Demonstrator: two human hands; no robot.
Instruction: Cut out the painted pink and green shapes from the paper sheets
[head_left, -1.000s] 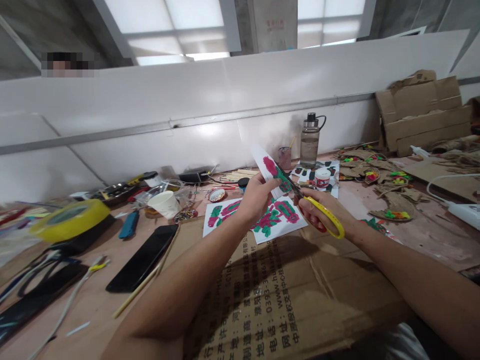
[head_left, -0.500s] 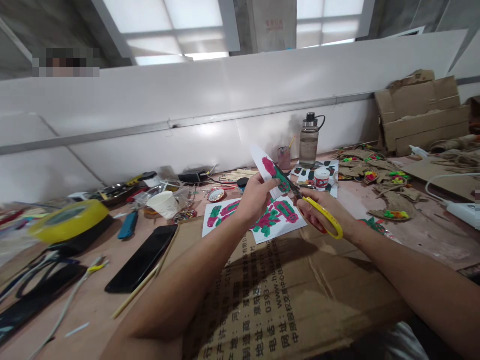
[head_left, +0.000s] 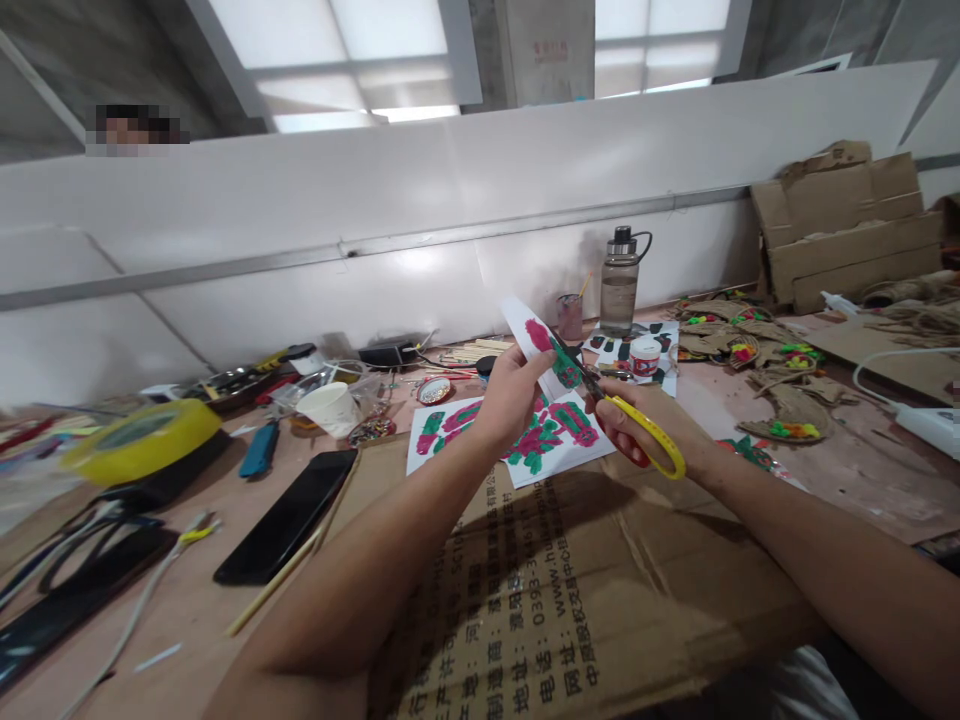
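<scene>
Left hand (head_left: 514,395) grips painted paper piece (head_left: 534,335); right hand (head_left: 637,415) grips yellow-handled scissors (head_left: 649,435).

The paper piece, marked pink and green, is tilted upright between the hands, with the left thumb pressed on its face. The right hand is closed around the scissors' handles; the dark blades lie against the paper's right edge. Painted sheets (head_left: 559,440) lie below the hands, partly over the printed cardboard (head_left: 600,580). A black phone (head_left: 289,515) and a white paper cup (head_left: 330,408) are to the left; a water bottle (head_left: 619,290) stands behind the hands, near a small white jar (head_left: 644,357).
</scene>
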